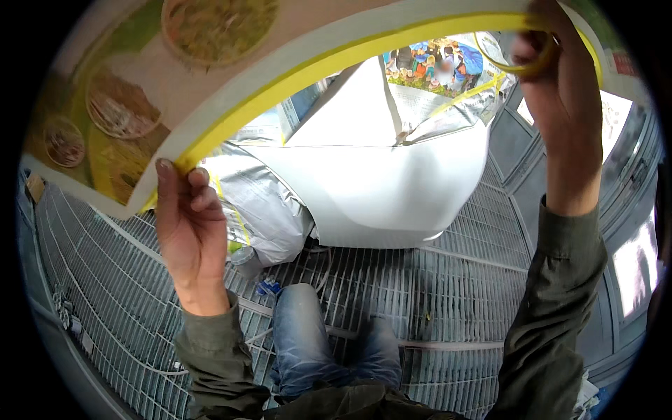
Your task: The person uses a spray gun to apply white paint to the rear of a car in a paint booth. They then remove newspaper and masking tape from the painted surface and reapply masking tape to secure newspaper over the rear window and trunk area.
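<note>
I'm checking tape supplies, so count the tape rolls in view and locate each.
1: the yellow tape roll, held in the right grip at the upper right. Others may be hidden behind the printed sheet.

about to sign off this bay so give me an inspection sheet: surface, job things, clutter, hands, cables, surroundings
surface: metal grating floor
job's things: printed paper sheet with a yellow tape strip along its lower edge; yellow tape roll; glossy white panel with newspaper and silvery sheeting around it
clutter: greyish container and a small blue item on the grating, kinds unclear
hands: left hand pinches the sheet's taped edge; right hand grips the tape roll, fingers blurred
cables: thin pale line near the blue item, hose or cable, cannot tell
surroundings: grey wall panels at right, with bright light patches
</note>
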A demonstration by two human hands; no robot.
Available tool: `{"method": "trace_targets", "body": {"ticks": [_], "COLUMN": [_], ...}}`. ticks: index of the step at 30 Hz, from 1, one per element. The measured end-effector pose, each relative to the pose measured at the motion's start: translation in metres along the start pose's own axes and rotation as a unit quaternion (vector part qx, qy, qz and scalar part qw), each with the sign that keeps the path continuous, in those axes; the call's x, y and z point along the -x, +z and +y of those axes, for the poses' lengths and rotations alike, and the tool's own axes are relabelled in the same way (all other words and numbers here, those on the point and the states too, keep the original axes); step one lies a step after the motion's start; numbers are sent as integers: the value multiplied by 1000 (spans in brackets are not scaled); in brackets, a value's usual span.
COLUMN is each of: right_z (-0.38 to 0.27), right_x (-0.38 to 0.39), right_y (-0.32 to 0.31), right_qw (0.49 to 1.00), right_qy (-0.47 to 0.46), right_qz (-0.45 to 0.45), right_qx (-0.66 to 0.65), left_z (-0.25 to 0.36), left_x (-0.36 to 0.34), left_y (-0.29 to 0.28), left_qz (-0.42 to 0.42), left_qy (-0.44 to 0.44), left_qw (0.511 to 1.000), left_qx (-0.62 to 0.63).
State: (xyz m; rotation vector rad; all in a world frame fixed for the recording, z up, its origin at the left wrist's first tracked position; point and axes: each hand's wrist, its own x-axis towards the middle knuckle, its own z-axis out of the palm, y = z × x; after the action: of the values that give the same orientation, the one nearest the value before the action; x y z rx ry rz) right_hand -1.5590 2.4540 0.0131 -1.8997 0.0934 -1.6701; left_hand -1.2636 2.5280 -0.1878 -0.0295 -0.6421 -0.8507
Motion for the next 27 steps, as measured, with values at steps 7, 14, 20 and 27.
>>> {"method": "trace_targets", "body": {"ticks": [7, 14, 20, 27], "right_z": [22, 37, 53, 113], "right_x": [32, 95, 139, 164], "right_y": [-86, -188, -232, -226], "right_qw": [990, 935, 861, 800], "right_qy": [61, 146, 175, 158], "right_qz": [119, 31, -22, 115], "right_qx": [35, 322, 477, 567], "left_z": [-5, -13, -36, -61], "left_x": [-37, -70, -95, -108], "left_y": [-26, -65, -92, -131], "left_qz": [-5, -70, -41, -39], "left_qy": [5, -18, -35, -9], "left_qw": [997, 973, 937, 832], "left_qx": [-72, -218, -346, -553]}}
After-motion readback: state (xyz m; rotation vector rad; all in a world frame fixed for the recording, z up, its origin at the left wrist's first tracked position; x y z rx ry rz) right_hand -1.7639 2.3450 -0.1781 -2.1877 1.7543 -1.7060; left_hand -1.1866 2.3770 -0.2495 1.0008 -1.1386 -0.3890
